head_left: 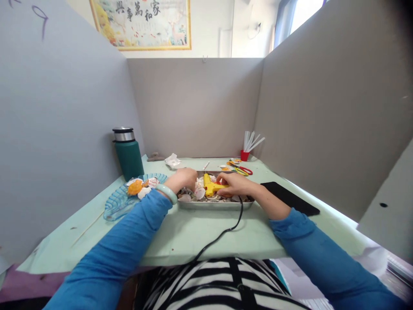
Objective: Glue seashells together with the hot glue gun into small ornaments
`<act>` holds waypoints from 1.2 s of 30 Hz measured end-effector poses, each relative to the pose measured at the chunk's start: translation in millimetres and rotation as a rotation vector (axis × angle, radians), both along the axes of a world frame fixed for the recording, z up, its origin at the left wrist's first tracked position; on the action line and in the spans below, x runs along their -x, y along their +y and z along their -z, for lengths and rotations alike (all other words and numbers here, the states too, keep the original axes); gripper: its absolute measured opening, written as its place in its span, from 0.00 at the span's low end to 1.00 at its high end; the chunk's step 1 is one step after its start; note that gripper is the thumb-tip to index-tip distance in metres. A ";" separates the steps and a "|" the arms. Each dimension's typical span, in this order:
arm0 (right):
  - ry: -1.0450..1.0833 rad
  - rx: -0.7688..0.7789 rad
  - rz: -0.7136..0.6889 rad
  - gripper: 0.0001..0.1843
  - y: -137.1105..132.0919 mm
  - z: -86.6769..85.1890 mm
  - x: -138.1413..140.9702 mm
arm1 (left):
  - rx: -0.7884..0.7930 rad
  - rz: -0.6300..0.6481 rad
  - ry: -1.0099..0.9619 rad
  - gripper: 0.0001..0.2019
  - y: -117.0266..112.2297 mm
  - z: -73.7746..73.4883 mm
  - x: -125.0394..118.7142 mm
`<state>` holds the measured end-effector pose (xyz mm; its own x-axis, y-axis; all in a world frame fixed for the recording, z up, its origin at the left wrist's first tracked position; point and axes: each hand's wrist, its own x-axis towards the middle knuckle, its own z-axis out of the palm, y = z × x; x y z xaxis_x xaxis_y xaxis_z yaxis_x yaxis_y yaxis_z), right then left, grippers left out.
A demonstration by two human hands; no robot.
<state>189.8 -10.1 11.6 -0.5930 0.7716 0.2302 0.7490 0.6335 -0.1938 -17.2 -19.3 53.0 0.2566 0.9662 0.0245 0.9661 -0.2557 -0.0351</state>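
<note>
A yellow glue gun (210, 186) is held by its handle in my right hand (234, 184), above the metal tray (214, 206). Its black cord (222, 234) runs down over the table's front edge. My left hand (184, 179) reaches into the tray's left side, fingers bent downward; the back of the hand hides the fingertips and whatever they touch. Many seashells (200, 193) fill the tray, pale and brown ones mixed. Left of my left wrist lies a blue glass dish (118, 206) with an orange shell (134, 187) and white shells on it.
A green bottle (129, 155) stands at the left partition. Glue sticks (250, 142) stand in a red cup (244, 156) at the back right, near scissors (244, 171). A black flat pad (290, 198) lies right, a thin stick (87, 229) left, and crumpled white paper (173, 161) behind.
</note>
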 end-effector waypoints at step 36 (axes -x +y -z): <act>0.773 0.316 -0.116 0.17 0.9 0.5 1.7 | 0.492 -0.021 -1.509 0.05 28.1 43.2 2.6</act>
<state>188.1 -9.2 11.1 -0.4362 0.8122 0.3875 0.2661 0.5278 -0.8066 -19.9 8.8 9.8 0.2738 0.9593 -0.0693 0.0384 0.0611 0.9974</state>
